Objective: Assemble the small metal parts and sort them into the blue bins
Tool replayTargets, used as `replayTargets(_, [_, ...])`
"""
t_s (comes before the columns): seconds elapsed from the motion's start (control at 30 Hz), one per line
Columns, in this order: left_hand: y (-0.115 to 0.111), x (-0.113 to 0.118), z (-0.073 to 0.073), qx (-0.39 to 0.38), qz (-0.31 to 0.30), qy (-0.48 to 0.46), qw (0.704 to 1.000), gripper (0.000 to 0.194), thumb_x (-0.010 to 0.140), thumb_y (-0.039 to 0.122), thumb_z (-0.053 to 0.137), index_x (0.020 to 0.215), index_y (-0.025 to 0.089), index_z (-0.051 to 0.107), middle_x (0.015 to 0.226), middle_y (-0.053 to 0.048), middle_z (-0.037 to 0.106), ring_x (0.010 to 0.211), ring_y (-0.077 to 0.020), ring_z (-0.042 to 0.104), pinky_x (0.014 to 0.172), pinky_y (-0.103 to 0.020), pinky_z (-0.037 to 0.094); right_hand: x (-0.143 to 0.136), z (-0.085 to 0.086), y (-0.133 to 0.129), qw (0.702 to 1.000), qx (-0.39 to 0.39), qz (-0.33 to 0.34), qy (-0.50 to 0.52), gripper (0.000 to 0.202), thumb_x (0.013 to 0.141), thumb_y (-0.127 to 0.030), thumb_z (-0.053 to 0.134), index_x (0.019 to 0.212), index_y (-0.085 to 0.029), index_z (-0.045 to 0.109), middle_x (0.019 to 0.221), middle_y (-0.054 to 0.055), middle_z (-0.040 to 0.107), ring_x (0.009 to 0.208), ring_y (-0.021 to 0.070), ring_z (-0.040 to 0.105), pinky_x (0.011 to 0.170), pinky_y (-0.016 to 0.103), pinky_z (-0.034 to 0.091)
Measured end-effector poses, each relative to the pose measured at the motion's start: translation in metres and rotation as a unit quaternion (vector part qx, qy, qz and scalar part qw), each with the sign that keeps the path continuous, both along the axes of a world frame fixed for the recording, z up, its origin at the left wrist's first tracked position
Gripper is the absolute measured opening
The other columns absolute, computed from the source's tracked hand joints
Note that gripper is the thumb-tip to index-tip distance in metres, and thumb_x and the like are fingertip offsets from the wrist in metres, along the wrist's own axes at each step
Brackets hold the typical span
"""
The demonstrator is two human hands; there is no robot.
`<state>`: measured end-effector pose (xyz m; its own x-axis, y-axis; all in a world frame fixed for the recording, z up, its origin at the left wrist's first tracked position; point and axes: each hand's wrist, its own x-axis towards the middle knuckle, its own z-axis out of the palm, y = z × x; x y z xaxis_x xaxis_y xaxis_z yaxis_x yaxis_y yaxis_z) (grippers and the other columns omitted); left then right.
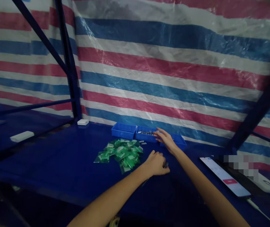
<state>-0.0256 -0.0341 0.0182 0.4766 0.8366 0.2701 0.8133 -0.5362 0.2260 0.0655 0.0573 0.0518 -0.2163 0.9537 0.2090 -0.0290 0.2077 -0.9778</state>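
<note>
My left hand (pixel 157 163) is closed just above the blue table, to the right of a pile of small green plastic packets (pixel 123 153). A small dark object (pixel 165 164) shows between its thumb and fingers; its kind cannot be made out. Further back, my right hand (pixel 165 138) reaches over the blue bins with its fingers apart. Its fingertips are at the right end of the middle bin (pixel 141 136), where small metal parts (pixel 146 132) lie. The right bin (pixel 180 142) is partly hidden behind that hand.
At the left of the row stands another blue bin (pixel 123 130). A lit phone (pixel 226 176) with a cable lies on the right, beside a white device (pixel 267 183). Two white boxes (pixel 83 122) sit at the left. Dark metal posts (pixel 72 78) frame the striped sheet (pixel 160 69).
</note>
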Motion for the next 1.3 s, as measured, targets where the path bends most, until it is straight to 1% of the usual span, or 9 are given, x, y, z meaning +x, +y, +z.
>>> replayTargets(0.13, [0.005,-0.006,0.005,0.036,0.089,-0.068,0.993,0.025,0.083,0.035,0.042,0.08,0.016,0.058,0.09,-0.009,0.063,0.089,-0.0236,0.057,0.085,-0.041,0.039,0.013,-0.018,-0.009,0.999,0.007,0.013,-0.047,0.035,0.068,-0.048,0.064,0.089,-0.021,0.07,0.095,0.007,0.07,0.091,0.0234,0.064,0.07,0.032,0.052])
replayTargets(0.27, [0.012,-0.014,0.009,0.072,0.153,-0.124,0.978,0.029,0.09,0.035,0.034,0.084,0.017,0.055,0.092,-0.007,0.061,0.09,-0.0208,0.056,0.084,-0.037,0.04,0.022,-0.033,-0.022,0.999,-0.034,-0.005,-0.029,0.04,0.066,-0.054,0.062,0.081,-0.018,0.071,0.084,0.008,0.071,0.08,0.022,0.065,0.062,0.03,0.052])
replayTargets(0.43, [0.013,-0.019,0.021,0.069,0.183,-0.193,0.962,0.027,0.091,0.036,0.033,0.085,0.018,0.052,0.086,-0.004,0.059,0.084,-0.0167,0.056,0.08,-0.032,0.041,0.015,-0.029,-0.039,0.998,-0.048,-0.043,0.019,0.039,0.064,-0.054,0.065,0.073,-0.016,0.069,0.071,0.006,0.067,0.064,0.0164,0.062,0.055,0.026,0.05])
replayTargets(0.57, [0.016,-0.023,0.03,0.097,0.189,-0.239,0.948,0.03,0.093,0.034,0.03,0.081,0.018,0.052,0.084,-0.003,0.057,0.082,-0.015,0.054,0.076,-0.029,0.041,0.008,-0.015,-0.052,0.998,-0.042,-0.009,0.044,0.038,0.068,-0.052,0.061,0.079,-0.017,0.067,0.077,0.006,0.066,0.063,0.0128,0.06,0.054,0.023,0.048])
replayTargets(0.67, [0.022,-0.028,0.031,0.114,0.151,-0.236,0.953,0.035,0.093,0.035,0.03,0.073,0.017,0.054,0.079,-0.003,0.054,0.077,-0.0133,0.053,0.074,-0.026,0.041,0.008,-0.008,-0.057,0.998,-0.028,0.013,0.052,0.04,0.069,-0.048,0.063,0.097,-0.02,0.063,0.076,0.003,0.066,0.062,0.0113,0.059,0.055,0.022,0.047])
replayTargets(0.73, [0.025,-0.03,0.03,0.115,0.134,-0.243,0.954,0.038,0.093,0.036,0.03,0.071,0.017,0.054,0.077,-0.002,0.052,0.073,-0.0119,0.052,0.073,-0.025,0.04,0.01,-0.007,-0.057,0.999,-0.005,0.023,0.043,0.041,0.069,-0.045,0.064,0.102,-0.022,0.061,0.079,0.002,0.066,0.064,0.0119,0.06,0.057,0.023,0.048])
replayTargets(0.97, [0.021,-0.024,0.031,0.138,0.127,-0.284,0.94,0.034,0.092,0.037,0.032,0.068,0.018,0.047,0.075,-0.001,0.048,0.071,-0.0117,0.051,0.07,-0.024,0.04,0.012,-0.012,-0.05,0.997,0.066,0.021,0.045,0.032,0.065,-0.043,0.067,0.086,-0.02,0.06,0.068,-0.001,0.061,0.065,0.0135,0.06,0.064,0.028,0.049])
replayTargets(1.1, [0.018,-0.019,0.032,0.138,0.137,-0.311,0.93,0.034,0.091,0.036,0.032,0.065,0.018,0.044,0.072,0.0,0.047,0.068,-0.0112,0.049,0.068,-0.024,0.04,0.012,-0.011,-0.052,0.996,0.081,0.011,0.027,0.029,0.064,-0.041,0.068,0.08,-0.019,0.056,0.065,-0.001,0.06,0.064,0.0142,0.06,0.066,0.029,0.05])
replayTargets(1.3, [0.02,-0.019,0.029,0.137,0.152,-0.311,0.928,0.04,0.091,0.041,0.031,0.062,0.018,0.046,0.068,0.0,0.047,0.066,-0.0111,0.049,0.067,-0.023,0.039,0.009,-0.014,-0.055,0.997,0.074,0.022,0.02,0.031,0.067,-0.041,0.065,0.089,-0.02,0.057,0.061,-0.003,0.059,0.062,0.014,0.061,0.065,0.028,0.05])
